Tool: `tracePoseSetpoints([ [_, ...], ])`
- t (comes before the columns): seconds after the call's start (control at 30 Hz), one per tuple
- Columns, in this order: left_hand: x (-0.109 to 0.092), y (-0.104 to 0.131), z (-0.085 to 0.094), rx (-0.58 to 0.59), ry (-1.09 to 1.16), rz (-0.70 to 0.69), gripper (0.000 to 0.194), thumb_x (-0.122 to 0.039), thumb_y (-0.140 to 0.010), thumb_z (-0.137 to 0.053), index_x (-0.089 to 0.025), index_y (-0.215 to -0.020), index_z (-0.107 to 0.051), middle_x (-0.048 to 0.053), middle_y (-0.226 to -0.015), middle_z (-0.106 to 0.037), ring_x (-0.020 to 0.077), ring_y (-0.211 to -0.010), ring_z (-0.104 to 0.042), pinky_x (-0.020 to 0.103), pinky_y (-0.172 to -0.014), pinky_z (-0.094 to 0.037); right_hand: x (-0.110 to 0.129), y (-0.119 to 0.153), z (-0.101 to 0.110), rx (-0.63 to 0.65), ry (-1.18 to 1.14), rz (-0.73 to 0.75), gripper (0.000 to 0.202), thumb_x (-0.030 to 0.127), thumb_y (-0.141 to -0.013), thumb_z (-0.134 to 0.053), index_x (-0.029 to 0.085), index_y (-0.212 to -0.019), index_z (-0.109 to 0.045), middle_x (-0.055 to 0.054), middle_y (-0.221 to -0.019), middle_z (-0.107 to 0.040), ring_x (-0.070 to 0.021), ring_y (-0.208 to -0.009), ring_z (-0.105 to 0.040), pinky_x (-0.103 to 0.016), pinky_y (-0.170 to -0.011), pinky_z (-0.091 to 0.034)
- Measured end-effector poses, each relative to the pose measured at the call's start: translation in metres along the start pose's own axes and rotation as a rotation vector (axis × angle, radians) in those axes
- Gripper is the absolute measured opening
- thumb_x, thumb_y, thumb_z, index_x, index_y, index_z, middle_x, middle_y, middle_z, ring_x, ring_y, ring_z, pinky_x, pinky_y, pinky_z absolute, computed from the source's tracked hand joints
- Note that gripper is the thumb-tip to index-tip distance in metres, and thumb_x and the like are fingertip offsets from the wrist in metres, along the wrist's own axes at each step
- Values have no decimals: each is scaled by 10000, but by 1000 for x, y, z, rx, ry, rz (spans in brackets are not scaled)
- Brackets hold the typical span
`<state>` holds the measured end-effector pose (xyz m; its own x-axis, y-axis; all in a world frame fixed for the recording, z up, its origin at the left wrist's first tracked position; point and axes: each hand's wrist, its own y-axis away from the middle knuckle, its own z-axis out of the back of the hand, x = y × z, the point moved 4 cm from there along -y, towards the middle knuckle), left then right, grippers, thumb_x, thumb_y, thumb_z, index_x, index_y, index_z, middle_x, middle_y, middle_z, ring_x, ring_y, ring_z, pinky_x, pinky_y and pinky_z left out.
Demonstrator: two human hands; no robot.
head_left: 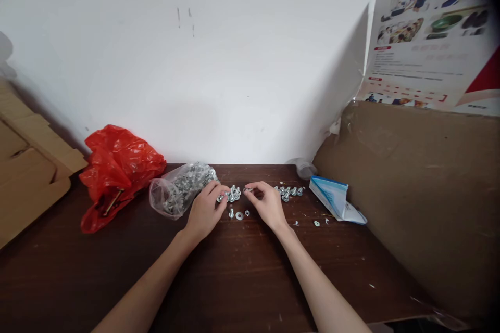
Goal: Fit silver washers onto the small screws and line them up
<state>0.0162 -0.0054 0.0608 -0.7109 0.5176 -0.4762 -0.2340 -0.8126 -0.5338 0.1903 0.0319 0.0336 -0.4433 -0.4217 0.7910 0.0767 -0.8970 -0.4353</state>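
Washer (239,216) lies flat on the counter (234,281), probably light, stiff, slick, best lifted by its rim, between bolt (231,213) and nut (247,213). Beyond it, the right hand's (269,207) grip pinches a small metal piece (246,190); the left hand's (203,210) I cannot tell. Farther left, a hardware bag (187,187) crowds that hand.

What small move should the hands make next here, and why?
Probably bring the small metal piece toward the left hand: the right hand seems to pinch it, while the left hand is beside the clustered bolts, just across a small gap.
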Motion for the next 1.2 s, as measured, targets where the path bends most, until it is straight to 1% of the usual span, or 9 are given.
tracePoseSetpoints([
  [0.07,-2,1,-2,24,20,-16,156,-181,-872,-472,-195,-972,-590,31,-895,-556,137,-783,-551,237,-685,-445,2,1,-2,9,-156,-46,172,291,-780,-619,169,-887,-675,-46,-771,-652,-171,-700,-601,-303,-694,-489],
  [0.17,-2,3,-7,47,35,-56,168,-216,-859,-527,-204,-1016,-586,29,-896,-574,150,-817,-555,241,-686,-450,7,3,-9,83,-368,-101,230,341,-745,-665,161,-887,-674,-28,-687,-647,-165,-663,-603,-294,-667,-496],
  [0.23,-1,3,-8,32,45,-89,154,-220,-859,-537,-204,-1004,-587,27,-884,-587,157,-829,-555,251,-694,-452,10,4,-14,120,-472,-123,253,364,-720,-693,161,-870,-676,-16,-644,-642,-157,-625,-600,-293,-647,-501],
  [0.33,-1,2,-6,-23,64,-115,90,-215,-875,-524,-192,-917,-601,21,-829,-606,156,-801,-554,267,-712,-450,12,6,-18,136,-566,-144,276,385,-688,-726,162,-844,-680,-16,-634,-653,-150,-593,-598,-289,-619,-501],
  [0.4,-1,2,-5,-44,72,-123,81,-228,-873,-539,-189,-887,-609,16,-804,-616,151,-780,-551,270,-718,-448,12,6,-20,138,-594,-148,280,394,-684,-733,163,-834,-683,-20,-639,-660,-148,-585,-598,-286,-605,-497],
  [0.63,-3,2,-4,-44,87,-121,111,-278,-869,-560,-196,-878,-635,7,-766,-618,145,-740,-543,268,-702,-440,15,7,-21,154,-618,-141,302,435,-707,-712,164,-832,-666,-14,-636,-643,-139,-569,-577,-276,-586,-486],
  [0.8,-5,3,-5,-35,112,-157,108,-262,-872,-551,-194,-880,-635,15,-787,-633,144,-731,-541,272,-704,-441,18,8,-23,232,-583,-164,342,502,-769,-627,160,-771,-636,11,-559,-578,-116,-504,-517,-249,-518,-448],
  [1.0,-5,2,-5,-45,95,-94,101,-148,-812,-546,-193,-873,-612,3,-772,-614,141,-734,-542,258,-695,-442,18,8,-21,220,-618,-190,280,424,-726,-699,160,-806,-650,9,-616,-586,-105,-542,-512,-233,-527,-435],
  [1.2,-5,3,-4,-53,42,-60,129,-104,-749,-532,-187,-826,-593,5,-773,-603,148,-746,-545,249,-664,-433,26,10,-26,270,-684,-184,240,371,-710,-722,174,-832,-659,17,-627,-580,-108,-574,-526,-245,-571,-448],
])
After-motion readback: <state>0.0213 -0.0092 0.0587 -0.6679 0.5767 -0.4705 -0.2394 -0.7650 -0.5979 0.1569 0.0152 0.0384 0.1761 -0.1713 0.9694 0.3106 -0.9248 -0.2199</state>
